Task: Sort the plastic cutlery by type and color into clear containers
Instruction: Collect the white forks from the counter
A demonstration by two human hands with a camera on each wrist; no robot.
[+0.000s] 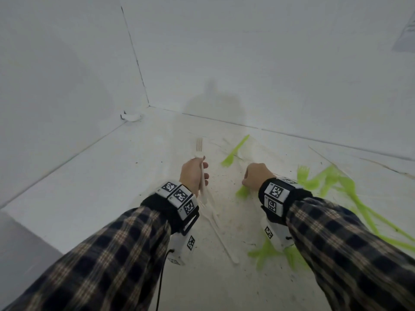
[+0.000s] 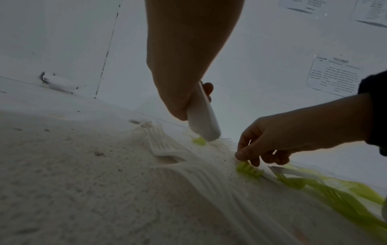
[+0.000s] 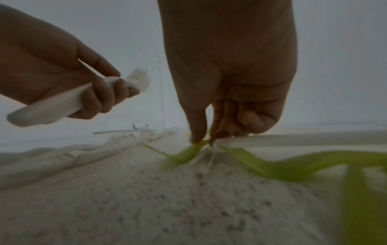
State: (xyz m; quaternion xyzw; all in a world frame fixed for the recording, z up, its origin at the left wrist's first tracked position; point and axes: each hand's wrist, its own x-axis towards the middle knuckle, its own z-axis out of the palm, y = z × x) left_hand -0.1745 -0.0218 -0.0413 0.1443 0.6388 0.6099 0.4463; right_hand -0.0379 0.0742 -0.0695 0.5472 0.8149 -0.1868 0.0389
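My left hand (image 1: 195, 173) grips a bundle of white plastic forks (image 1: 199, 147), tines pointing away; the handle ends (image 2: 204, 122) stick out below my palm. My right hand (image 1: 256, 176) reaches down to the table, thumb and forefinger pinched together (image 3: 202, 140) where a green fork (image 3: 186, 155) and a white fork (image 3: 251, 140) cross. Which of the two it pinches I cannot tell. The green fork's head (image 1: 242, 191) shows beside my right thumb. More white forks (image 1: 215, 221) lie between my hands.
A heap of green forks (image 1: 336, 185) lies to the right, and several more (image 1: 267, 254) under my right wrist. One green fork (image 1: 235, 151) lies farther back. White walls meet in a corner with a small fixture (image 1: 131, 116). Papers (image 2: 333, 74) hang on the wall.
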